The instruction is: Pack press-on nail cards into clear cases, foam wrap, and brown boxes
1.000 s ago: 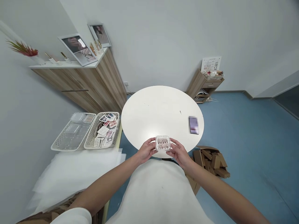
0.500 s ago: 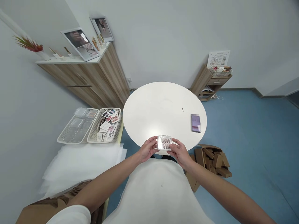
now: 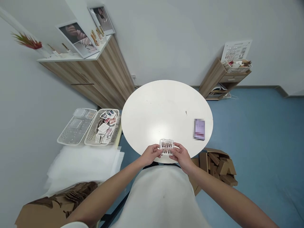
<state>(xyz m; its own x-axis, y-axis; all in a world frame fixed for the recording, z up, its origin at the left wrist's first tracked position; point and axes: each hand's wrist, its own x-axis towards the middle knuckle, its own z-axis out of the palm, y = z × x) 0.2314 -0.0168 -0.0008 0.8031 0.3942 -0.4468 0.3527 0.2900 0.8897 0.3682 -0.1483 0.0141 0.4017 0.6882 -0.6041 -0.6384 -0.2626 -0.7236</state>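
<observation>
A small clear plastic case [image 3: 166, 147] with two rows of shiny nail tips inside is held over the front edge of the round white table [image 3: 163, 110]. My left hand [image 3: 151, 154] grips its left side, thumb at the lower corner. On the right side, my right hand [image 3: 182, 156] pinches the case between thumb and fingers. A purple pixelated item [image 3: 199, 129] lies on the table's right part.
Two white baskets, one with clear cases [image 3: 77, 126] and one with cards [image 3: 105, 127], stand at the left above white sheets [image 3: 83, 164]. An open carton [image 3: 219, 166] of brown boxes is on the floor at right. Wooden cabinets [image 3: 95, 76] stand behind left and right.
The view has shifted slightly. The glare on the case has gone, so both rows of nail tips show more clearly. Both hands still hold it.
</observation>
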